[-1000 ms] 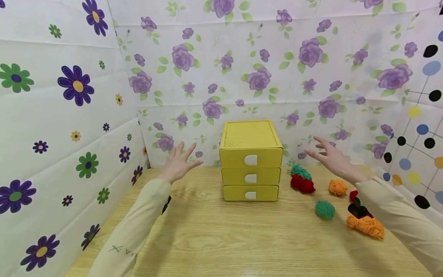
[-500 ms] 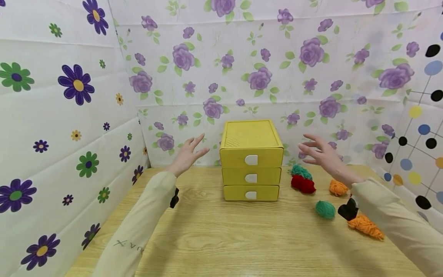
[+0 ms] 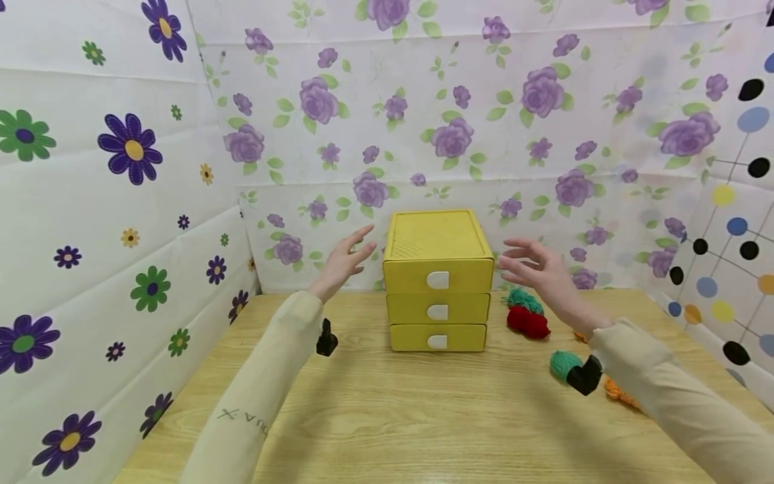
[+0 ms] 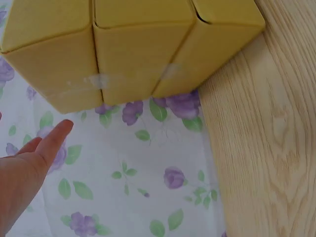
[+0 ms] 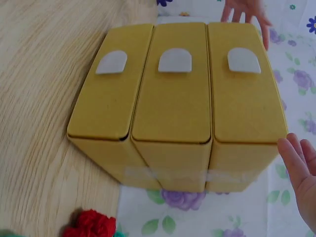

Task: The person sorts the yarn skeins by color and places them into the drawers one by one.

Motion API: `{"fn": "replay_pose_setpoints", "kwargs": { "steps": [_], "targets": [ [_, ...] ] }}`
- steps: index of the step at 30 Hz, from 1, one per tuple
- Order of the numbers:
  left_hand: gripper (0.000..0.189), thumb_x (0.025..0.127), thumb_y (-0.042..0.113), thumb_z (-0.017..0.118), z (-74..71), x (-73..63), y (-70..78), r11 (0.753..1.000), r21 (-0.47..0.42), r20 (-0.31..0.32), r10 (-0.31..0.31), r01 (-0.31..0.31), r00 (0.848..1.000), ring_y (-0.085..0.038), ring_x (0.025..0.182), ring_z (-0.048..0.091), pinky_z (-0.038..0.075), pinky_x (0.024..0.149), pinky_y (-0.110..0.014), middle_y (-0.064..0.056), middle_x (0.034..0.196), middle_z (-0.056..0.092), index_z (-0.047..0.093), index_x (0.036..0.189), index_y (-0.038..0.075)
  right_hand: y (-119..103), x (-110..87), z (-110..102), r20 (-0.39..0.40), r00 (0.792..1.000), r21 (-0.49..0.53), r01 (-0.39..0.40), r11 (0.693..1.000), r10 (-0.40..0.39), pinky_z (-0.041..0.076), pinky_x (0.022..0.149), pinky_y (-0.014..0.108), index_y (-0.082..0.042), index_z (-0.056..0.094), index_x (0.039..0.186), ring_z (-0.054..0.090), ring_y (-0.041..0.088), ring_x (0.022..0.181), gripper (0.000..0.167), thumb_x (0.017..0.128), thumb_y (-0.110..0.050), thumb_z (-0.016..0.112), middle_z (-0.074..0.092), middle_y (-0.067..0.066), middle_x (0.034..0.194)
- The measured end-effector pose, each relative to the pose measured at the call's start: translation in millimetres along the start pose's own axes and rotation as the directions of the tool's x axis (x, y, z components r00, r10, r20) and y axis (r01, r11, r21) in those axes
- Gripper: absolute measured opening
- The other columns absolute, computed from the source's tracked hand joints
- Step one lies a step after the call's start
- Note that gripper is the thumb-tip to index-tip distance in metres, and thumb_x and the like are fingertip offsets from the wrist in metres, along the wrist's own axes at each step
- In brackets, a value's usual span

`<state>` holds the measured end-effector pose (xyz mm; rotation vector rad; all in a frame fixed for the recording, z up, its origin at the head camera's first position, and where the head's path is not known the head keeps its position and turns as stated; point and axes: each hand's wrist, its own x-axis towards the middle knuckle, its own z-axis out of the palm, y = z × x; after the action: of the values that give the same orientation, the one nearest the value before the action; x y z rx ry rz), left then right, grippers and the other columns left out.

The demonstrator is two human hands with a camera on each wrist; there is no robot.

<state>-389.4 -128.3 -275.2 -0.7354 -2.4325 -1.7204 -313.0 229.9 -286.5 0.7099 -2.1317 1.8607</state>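
A yellow three-drawer box point(image 3: 438, 235) with white tabs on its drawer fronts stands at the back middle of the table. My left hand point(image 3: 343, 263) is raised just left of its top, fingers extended and holding nothing. On the other side, my right hand point(image 3: 538, 272) is up by the box's right edge, fingers loosely bent, with nothing in it. The right wrist view has the fingertips point(image 5: 285, 147) right at the top drawer's corner. In the left wrist view the box's side point(image 4: 133, 64) lies beyond the left hand point(image 4: 34, 163).
Right of the box lie yarn bundles: teal point(image 3: 525, 300), red point(image 3: 528, 323), green point(image 3: 566, 364) and orange point(image 3: 621, 393), the last partly behind the right sleeve. Flowered sheets point(image 3: 363, 101) hang at the back and left of the wooden table point(image 3: 393, 417).
Both hands have moved inward toward the box, the left to the right and the right to the left. The box and yarn have stayed in place.
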Motion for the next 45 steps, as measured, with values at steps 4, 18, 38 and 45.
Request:
{"fn": "replay_pose_setpoints", "kwargs": {
  "steps": [4, 18, 38, 45],
  "targets": [
    [0.052, 0.095, 0.031, 0.049, 4.8, 2.8, 1.4, 0.990, -0.137, 0.025, -0.027, 0.030, 0.999, -0.033, 0.121, 0.033, 0.038, 0.089, -0.049, -0.016, 0.139, 0.022, 0.033, 0.142, 0.017, 0.1, 0.1, 13.7, 0.005, 1.000, -0.006, -0.003, 1.000, 0.003, 0.047, 0.079, 0.035, -0.006, 0.047, 0.128, 0.054, 0.032, 0.102, 0.044, 0.089, -0.019, 0.061, 0.052, 0.017, 0.112],
    [0.048, 0.096, 0.029, 0.047, 12.9, 10.5, -5.8, 0.977, -0.191, 0.034, -0.095, 0.100, 0.995, -0.034, 0.115, 0.039, 0.042, 0.085, -0.046, -0.014, 0.131, 0.037, 0.036, 0.140, 0.014, 8.6, 5.8, 37.2, 0.048, 0.998, -0.048, 0.043, 0.998, -0.041, 0.049, 0.076, 0.032, 0.003, 0.051, 0.124, 0.059, 0.027, 0.095, 0.045, 0.085, -0.015, 0.066, 0.056, 0.022, 0.112],
    [0.044, 0.095, 0.025, 0.051, 23.6, 16.4, -12.0, 0.938, -0.312, 0.062, -0.141, 0.153, 0.988, -0.033, 0.112, 0.043, 0.044, 0.084, -0.044, -0.009, 0.133, 0.038, 0.043, 0.136, 0.014, 28.1, 13.3, 56.5, 0.056, 0.997, 0.031, -0.050, 0.998, 0.048, 0.048, 0.078, 0.033, 0.006, 0.054, 0.121, 0.058, 0.028, 0.097, 0.040, 0.084, -0.007, 0.065, 0.056, 0.020, 0.114],
    [0.042, 0.093, 0.026, 0.054, 23.2, 17.7, -14.2, 0.932, -0.323, 0.043, -0.158, 0.163, 0.987, -0.030, 0.108, 0.045, 0.045, 0.082, -0.042, -0.007, 0.131, 0.041, 0.048, 0.133, 0.016, 30.9, 17.0, 61.6, 0.046, 0.997, 0.023, -0.066, 0.998, 0.065, 0.048, 0.077, 0.032, 0.004, 0.056, 0.119, 0.058, 0.029, 0.096, 0.037, 0.084, -0.005, 0.065, 0.059, 0.018, 0.109]
  ]
}}
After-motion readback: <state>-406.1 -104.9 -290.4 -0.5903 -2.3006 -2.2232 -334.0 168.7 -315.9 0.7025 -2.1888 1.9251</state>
